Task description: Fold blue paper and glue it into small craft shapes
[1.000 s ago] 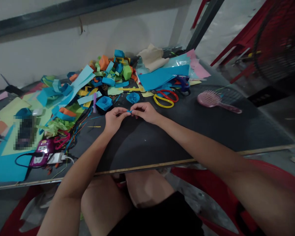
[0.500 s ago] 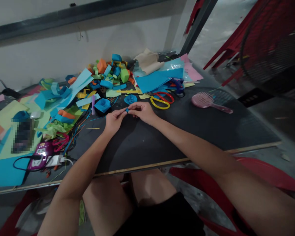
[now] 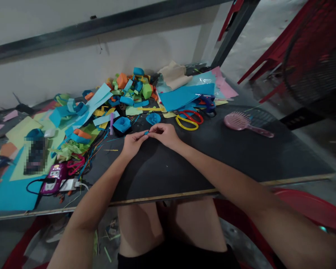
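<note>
A small blue piece of paper [image 3: 146,133] is pinched between the fingertips of both hands, over the dark tabletop. My left hand [image 3: 133,144] is closed on its left side. My right hand [image 3: 165,135] grips it from the right with thumb and forefinger. The fingers cover most of the piece, so its exact shape is hidden. Just beyond the hands lie a round blue paper piece [image 3: 153,118] and a larger blue folded paper cup [image 3: 122,125]. Yellow-and-red-handled scissors [image 3: 188,121] rest to the right of my right hand.
A heap of coloured paper pieces [image 3: 128,89] lies against the wall, with blue sheets [image 3: 186,95] beside it. A pink hairbrush [image 3: 240,122] is at right, near a fan [image 3: 319,59]. At left are a purple device [image 3: 55,178], a white plug [image 3: 70,185] and a blurred-out phone [image 3: 35,156].
The view has shifted, so the table's things appear slightly lower and to the right. Both hands still pinch the blue paper, which looks turned a little between the fingertips.
</note>
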The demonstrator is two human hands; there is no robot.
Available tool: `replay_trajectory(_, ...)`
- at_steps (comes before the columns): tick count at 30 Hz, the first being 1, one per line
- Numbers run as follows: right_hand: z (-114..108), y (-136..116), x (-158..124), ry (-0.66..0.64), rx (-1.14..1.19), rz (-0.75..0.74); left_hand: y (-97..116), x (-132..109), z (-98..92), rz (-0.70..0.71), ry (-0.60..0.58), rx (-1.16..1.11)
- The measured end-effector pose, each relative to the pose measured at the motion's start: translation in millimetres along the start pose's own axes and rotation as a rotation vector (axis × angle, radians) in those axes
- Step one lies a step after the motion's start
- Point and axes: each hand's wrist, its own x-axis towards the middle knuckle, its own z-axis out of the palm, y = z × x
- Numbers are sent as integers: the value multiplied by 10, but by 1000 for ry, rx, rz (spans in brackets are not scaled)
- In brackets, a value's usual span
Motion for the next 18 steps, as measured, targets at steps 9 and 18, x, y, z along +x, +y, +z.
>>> replay_trajectory(9, 7, -77, -10, -83, -22, 61, 2, 8, -21, -40, 68, 3)
replay_trajectory(18, 8, -109, -24, -123, -52, 99, 63, 29, -75, -68, 106, 41)
